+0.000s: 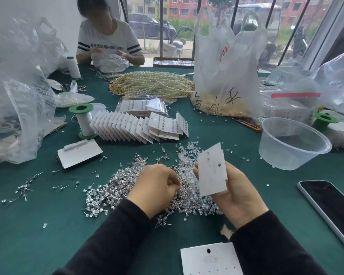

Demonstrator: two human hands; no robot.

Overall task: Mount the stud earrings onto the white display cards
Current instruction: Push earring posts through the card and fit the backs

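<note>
You sit at a green-clothed table [34, 231]; from twelve to two o'clock, tall dark-framed windows [187, 26] admit grey daylight — a white wall [66, 14] stands at eleven.

The bench [48, 225] is covered in dark green; white cards [212, 173], silver earrings [111, 187] and black sleeves [111, 239] are seen.

Bare dark-green cloth tabletop [28, 235] at near left: I can pass there. Loose pile of silver stud earrings [111, 187] blocks centre. Clear round plastic tub [286, 155] and black flat phone [334, 207] crowd right. Fanned row of white display cards [125, 127] bars beyond.
</note>
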